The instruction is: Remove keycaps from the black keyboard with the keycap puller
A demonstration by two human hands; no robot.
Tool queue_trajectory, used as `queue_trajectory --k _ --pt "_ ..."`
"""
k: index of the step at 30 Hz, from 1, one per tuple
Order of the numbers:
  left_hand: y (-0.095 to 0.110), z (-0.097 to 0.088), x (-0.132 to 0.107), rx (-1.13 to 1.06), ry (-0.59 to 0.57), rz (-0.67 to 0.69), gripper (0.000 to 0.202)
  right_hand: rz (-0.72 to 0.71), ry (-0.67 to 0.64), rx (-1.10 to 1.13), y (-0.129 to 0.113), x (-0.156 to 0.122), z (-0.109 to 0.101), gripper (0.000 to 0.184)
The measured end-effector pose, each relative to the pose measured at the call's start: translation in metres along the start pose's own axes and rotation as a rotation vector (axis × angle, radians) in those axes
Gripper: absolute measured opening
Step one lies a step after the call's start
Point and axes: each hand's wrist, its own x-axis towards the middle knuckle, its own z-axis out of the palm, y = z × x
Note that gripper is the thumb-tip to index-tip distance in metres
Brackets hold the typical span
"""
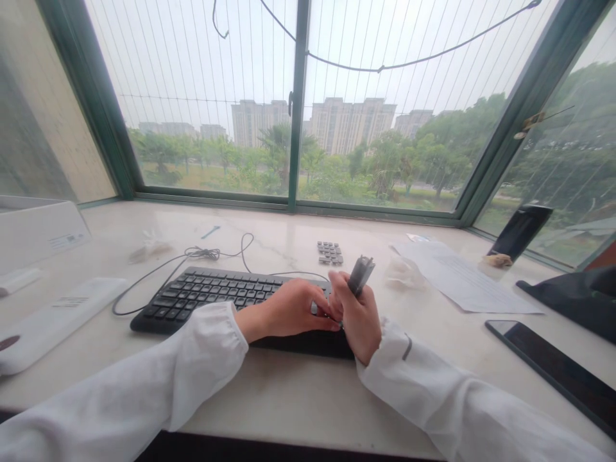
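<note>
A black wired keyboard point(206, 296) lies on the pale stone sill in front of me. My left hand point(289, 311) rests over its right end, fingers curled and pinched on something small I cannot make out. My right hand point(357, 314) is closed around a grey key-puller tool point(360, 274), held upright above the keyboard's right end. The two hands touch at the fingertips. A small cluster of loose dark keycaps point(330, 253) sits on the sill behind the hands. Both arms wear white sleeves.
A sheet of paper point(459, 276) lies right of the hands, a black phone point(553, 367) at the near right, a dark stand point(520, 230) by the window. White boxes point(52, 317) sit at left. The keyboard cable point(202, 253) loops behind.
</note>
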Motion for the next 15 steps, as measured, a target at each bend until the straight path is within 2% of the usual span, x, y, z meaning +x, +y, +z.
queue_trajectory --k 3,5,9,15 --pt "-0.0024 0.0013 0.0002 0.014 0.04 -0.063 0.016 -0.157 -0.158 -0.172 -0.0002 -0.0066 -0.0022 0.045" --pt "-0.0032 0.0024 0.0004 0.057 0.065 -0.078 0.018 -0.21 -0.198 -0.259 -0.002 -0.0091 -0.0032 0.044" --pt "-0.0033 0.0035 0.0007 0.068 0.068 -0.041 0.017 -0.27 -0.203 -0.37 -0.0045 -0.0106 -0.004 0.043" --pt "-0.0032 0.004 0.0006 0.057 0.044 0.019 0.011 -0.283 -0.162 -0.416 -0.0051 -0.012 -0.0038 0.044"
